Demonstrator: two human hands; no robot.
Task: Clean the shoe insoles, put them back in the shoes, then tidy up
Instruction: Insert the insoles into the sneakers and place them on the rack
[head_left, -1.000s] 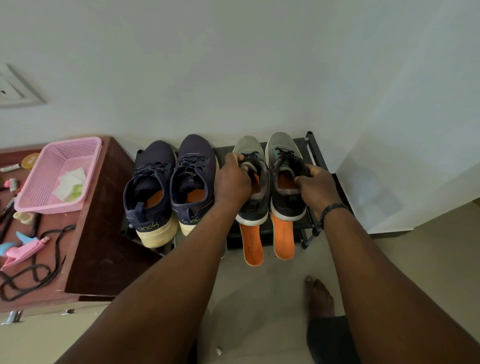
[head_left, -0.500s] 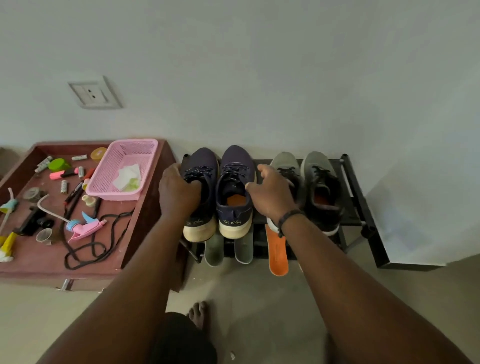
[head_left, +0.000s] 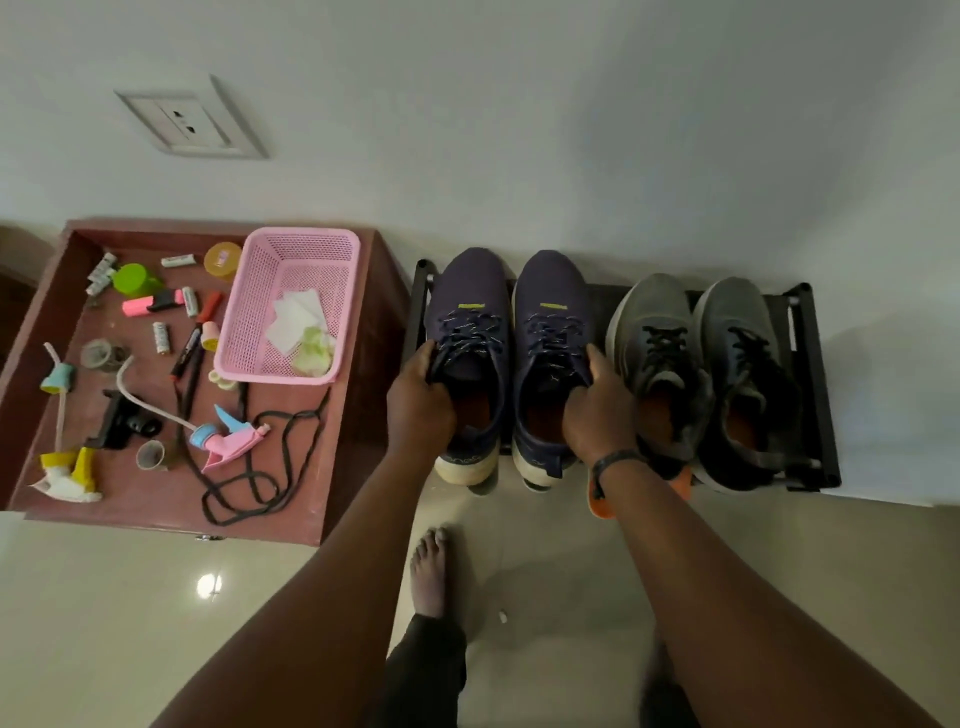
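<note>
You had both navy shoes in hand on the black shoe rack (head_left: 810, 384). Your left hand (head_left: 418, 410) gripped the left navy shoe (head_left: 467, 322) at its collar, fingers curled into the opening beside the laces, while your right hand (head_left: 597, 415) gripped the right navy shoe (head_left: 550, 322) the same way, thumb up along its outer side. Both shoes sat side by side with toes toward the wall, and an orange lining showed inside each opening. Whether that was the insole seated properly, you could not tell from this angle.

Just to the right of them stood the pair of grey shoes (head_left: 701, 338) on the same rack, toes also to the wall, touching neither hand. An orange insole (head_left: 597, 506) stuck out from under the rack's front edge below your right wrist, which wore a dark band (head_left: 615, 460).

To the left of the rack stood a reddish-brown table (head_left: 358, 467). On it lay a pink basket (head_left: 291, 260) holding white wipes (head_left: 298, 317), a pink spray nozzle (head_left: 228, 441) with a tube, a black cord (head_left: 260, 488) in loose loops, markers, small batteries and a green cup (head_left: 132, 280). Your bare foot (head_left: 428, 571) rested on the pale tiled floor below the shoes, and a wall socket (head_left: 189, 122) sat above the table.
</note>
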